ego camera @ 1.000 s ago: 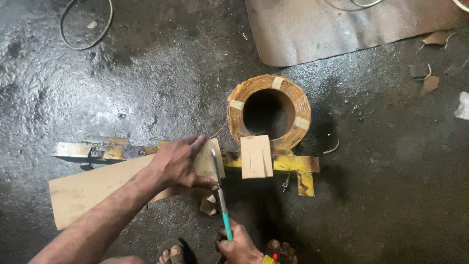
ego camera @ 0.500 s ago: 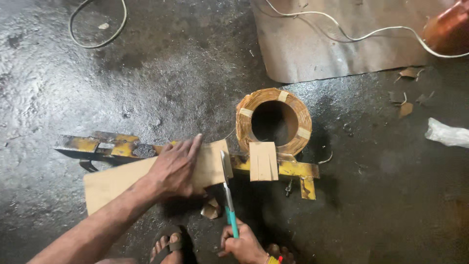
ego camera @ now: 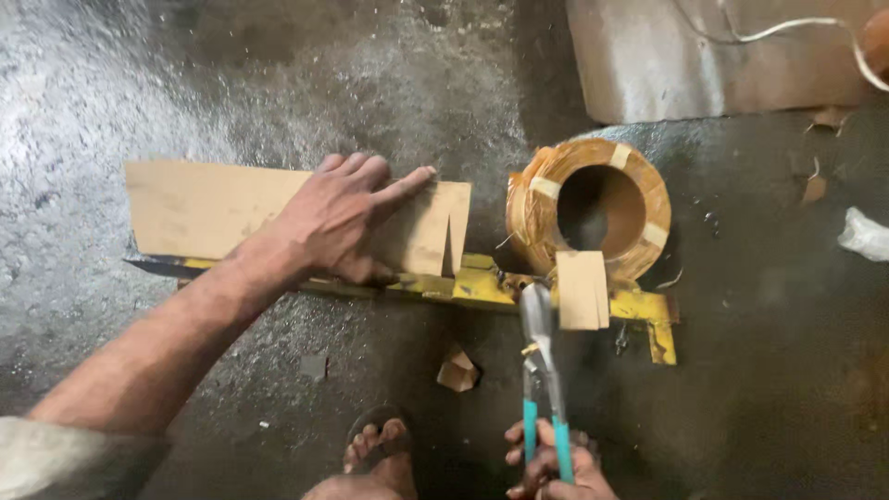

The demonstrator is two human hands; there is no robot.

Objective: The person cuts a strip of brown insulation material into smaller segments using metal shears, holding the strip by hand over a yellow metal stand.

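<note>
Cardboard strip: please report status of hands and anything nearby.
Left hand flat on cardboard strip, pressing it down. Right hand grips teal-handled snips. Coil beside, apart from the strip.

Cut off by the bottom edge: right hand (ego camera: 553, 470) on the snips (ego camera: 542, 375), and a sandalled foot (ego camera: 375, 458); hidden under the left hand (ego camera: 338, 222): part of the cardboard (ego camera: 199, 208).

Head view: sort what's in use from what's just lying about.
In use: cardboard strip under the left hand; teal-handled shears in the right hand; yellow metal bar; cut cardboard piece.
Lying about: taped coil; cardboard scrap; brown sheet; white cable.
</note>
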